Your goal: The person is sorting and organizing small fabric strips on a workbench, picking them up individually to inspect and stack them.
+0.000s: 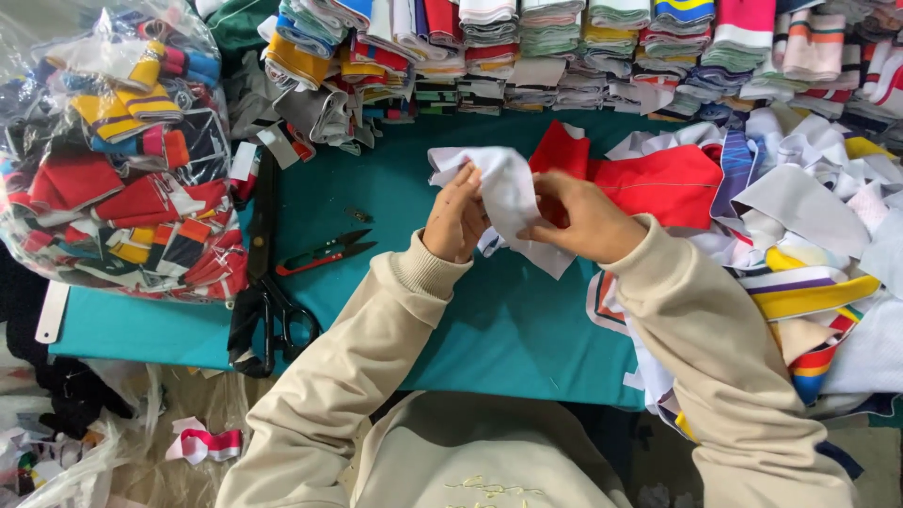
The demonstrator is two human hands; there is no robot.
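Note:
My left hand (456,218) and my right hand (583,218) both pinch a white piece of fabric (508,193), held just above the teal table (489,320). The cloth hangs folded between the two hands. Behind it lies a red fabric piece (663,183). I wear cream sleeves. A small red thread snip (324,254) rests on the table to the left of my left hand.
Large black shears (268,301) lie at the left table edge. A clear plastic bag (113,150) full of coloured collar pieces sits far left. Stacks of folded knit strips (564,47) line the back. A heap of loose fabric pieces (818,226) covers the right side.

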